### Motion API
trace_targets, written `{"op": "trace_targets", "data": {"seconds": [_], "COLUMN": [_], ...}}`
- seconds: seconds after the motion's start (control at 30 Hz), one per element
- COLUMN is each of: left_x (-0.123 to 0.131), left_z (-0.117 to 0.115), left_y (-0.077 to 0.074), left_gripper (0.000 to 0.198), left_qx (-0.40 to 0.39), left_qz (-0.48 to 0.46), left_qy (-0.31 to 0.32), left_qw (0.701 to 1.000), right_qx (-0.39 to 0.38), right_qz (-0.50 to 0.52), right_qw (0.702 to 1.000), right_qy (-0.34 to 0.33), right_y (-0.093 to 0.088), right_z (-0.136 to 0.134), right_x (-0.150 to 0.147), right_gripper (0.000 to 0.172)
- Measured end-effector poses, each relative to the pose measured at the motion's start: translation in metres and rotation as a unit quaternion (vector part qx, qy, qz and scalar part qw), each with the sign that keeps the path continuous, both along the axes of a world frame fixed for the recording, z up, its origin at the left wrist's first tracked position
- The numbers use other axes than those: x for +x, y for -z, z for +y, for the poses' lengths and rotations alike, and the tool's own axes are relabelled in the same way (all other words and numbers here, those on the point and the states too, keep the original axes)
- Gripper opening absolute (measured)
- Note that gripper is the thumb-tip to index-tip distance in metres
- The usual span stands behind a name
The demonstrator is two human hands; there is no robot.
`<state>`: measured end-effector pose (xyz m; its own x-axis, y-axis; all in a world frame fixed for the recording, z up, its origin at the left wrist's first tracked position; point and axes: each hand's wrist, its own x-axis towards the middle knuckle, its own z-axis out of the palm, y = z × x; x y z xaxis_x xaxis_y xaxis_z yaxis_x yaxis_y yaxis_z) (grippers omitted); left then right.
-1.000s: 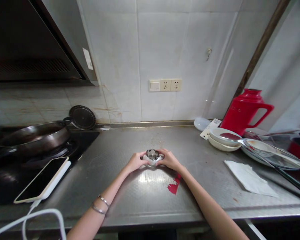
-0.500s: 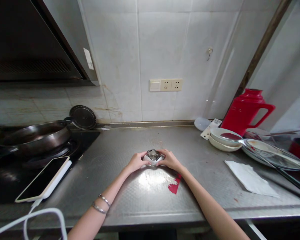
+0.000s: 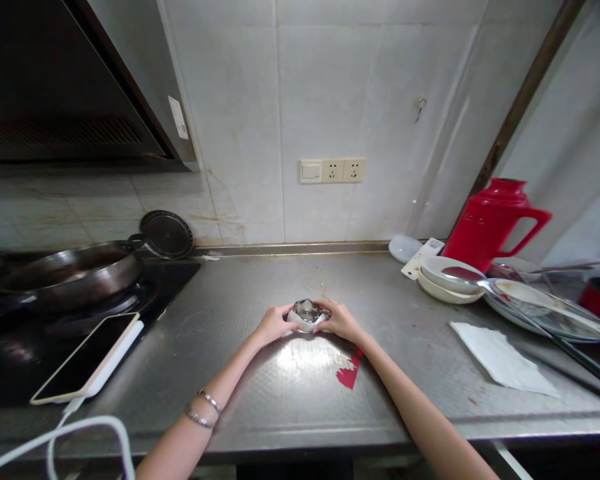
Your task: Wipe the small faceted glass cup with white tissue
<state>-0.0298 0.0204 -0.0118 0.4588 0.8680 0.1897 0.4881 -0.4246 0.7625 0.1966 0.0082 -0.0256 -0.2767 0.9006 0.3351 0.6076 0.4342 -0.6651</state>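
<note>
A small shiny silver object with white edges (image 3: 307,312) rests on the steel counter (image 3: 290,380) at its middle. My left hand (image 3: 274,323) grips its left side with curled fingers. My right hand (image 3: 341,320) grips its right side the same way. What the object is, I cannot make out. A red scrap (image 3: 349,373) lies on the counter just beside my right wrist. Two bracelets sit on my left forearm.
A phone (image 3: 87,357) on a white cable (image 3: 55,437) lies at the stove's edge, left. A dark pan (image 3: 65,270) sits on the burner, a round lid (image 3: 166,234) behind. Right: white napkin (image 3: 503,360), stacked bowls (image 3: 447,275), plates with a ladle (image 3: 535,300), red thermos (image 3: 490,220).
</note>
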Motion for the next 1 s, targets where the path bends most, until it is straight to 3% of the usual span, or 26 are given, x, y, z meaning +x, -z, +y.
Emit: {"op": "trace_targets", "data": {"seconds": [0.33, 0.5, 0.6, 0.77, 0.9, 1.0], "left_x": [0.001, 0.001, 0.001, -0.002, -0.005, -0.007], "left_z": [-0.001, -0.003, -0.005, -0.004, -0.002, -0.001], "left_y": [0.0, -0.002, -0.004, -0.004, -0.006, -0.01], "left_gripper": [0.054, 0.057, 0.06, 0.083, 0.093, 0.089], "left_qx": [-0.007, -0.002, 0.03, 0.033, 0.027, 0.057], "left_qz": [-0.004, 0.02, 0.057, 0.109, 0.108, 0.067], "left_qy": [-0.003, -0.015, -0.026, -0.054, -0.042, -0.044], "left_qw": [1.0, 1.0, 0.998, 0.992, 0.993, 0.995], "right_qx": [-0.006, -0.075, -0.112, -0.122, -0.107, -0.079], "right_qz": [0.016, 0.072, 0.079, -0.004, -0.02, 0.017], "right_qw": [1.0, 0.993, 0.989, 0.99, 0.992, 0.996], "right_qy": [-0.009, -0.05, -0.052, -0.068, -0.07, -0.04], "right_y": [0.002, -0.002, -0.008, -0.018, -0.022, -0.027], "right_z": [0.0, 0.0, -0.003, -0.009, -0.01, -0.011], "right_x": [0.0, 0.009, 0.016, 0.017, 0.014, 0.012], "right_gripper": [0.071, 0.076, 0.056, 0.022, 0.021, 0.025]}}
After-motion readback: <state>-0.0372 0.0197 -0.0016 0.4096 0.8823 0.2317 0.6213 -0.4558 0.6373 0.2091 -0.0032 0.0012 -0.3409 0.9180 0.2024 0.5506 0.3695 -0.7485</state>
